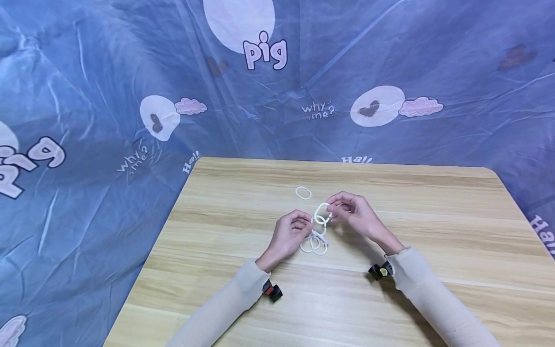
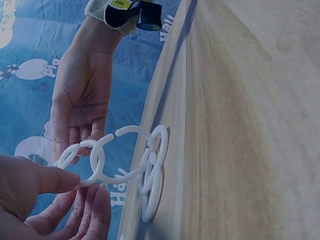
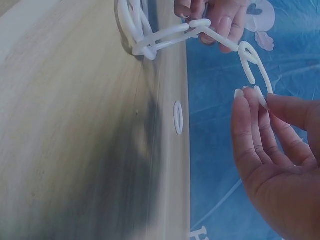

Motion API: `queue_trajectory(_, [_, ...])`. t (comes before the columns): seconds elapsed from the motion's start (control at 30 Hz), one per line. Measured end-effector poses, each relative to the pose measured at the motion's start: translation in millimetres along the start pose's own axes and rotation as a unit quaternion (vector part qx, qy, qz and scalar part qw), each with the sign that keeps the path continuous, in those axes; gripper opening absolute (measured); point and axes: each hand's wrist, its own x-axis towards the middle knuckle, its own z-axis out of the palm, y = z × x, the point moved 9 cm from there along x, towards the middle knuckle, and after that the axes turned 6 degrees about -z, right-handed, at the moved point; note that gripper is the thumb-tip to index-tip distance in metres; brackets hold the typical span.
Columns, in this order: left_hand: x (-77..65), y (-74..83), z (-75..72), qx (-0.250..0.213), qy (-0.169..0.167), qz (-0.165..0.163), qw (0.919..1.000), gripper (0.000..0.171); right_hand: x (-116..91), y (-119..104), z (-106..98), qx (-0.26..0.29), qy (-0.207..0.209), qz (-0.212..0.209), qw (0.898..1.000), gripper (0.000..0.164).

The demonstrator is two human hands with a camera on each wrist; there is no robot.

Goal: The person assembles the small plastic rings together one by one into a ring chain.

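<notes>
White plastic oval links, each with a small gap, hang together as a chain between the two hands. My left hand (image 1: 290,232) pinches one link (image 2: 103,159) between thumb and fingers. Higher and to the right, my right hand (image 1: 356,215) pinches the end link (image 3: 267,76), which hooks through the link in the left hand. From the left hand's link the chain runs down through another link (image 2: 131,175) to several joined links (image 2: 145,212) lying on the table. Apart from the chain, a single loose link (image 1: 297,192) lies beyond the hands.
The wood-grain table (image 1: 390,308) spreads under both forearms. A blue printed cloth (image 1: 277,130) hangs behind it and along its left side. Small black cameras are strapped at the left wrist (image 1: 274,292) and right wrist (image 1: 376,272).
</notes>
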Motion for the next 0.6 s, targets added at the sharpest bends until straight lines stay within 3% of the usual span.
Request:
queue_trajectory(0.17, [2.5,-7.7,-1.0,0.01,0.001,0.002,0.9999,0.014,0.9,-0.9,0.9,-0.004,-0.003,0.006,1.0,0.025])
queue_trajectory(0.6, [7.8,-8.6,-1.5,0.044,-0.019,0.014,0.9987,0.013,6.3,-6.5,1.8,-0.013,-0.013,-0.005,1.0,0.023])
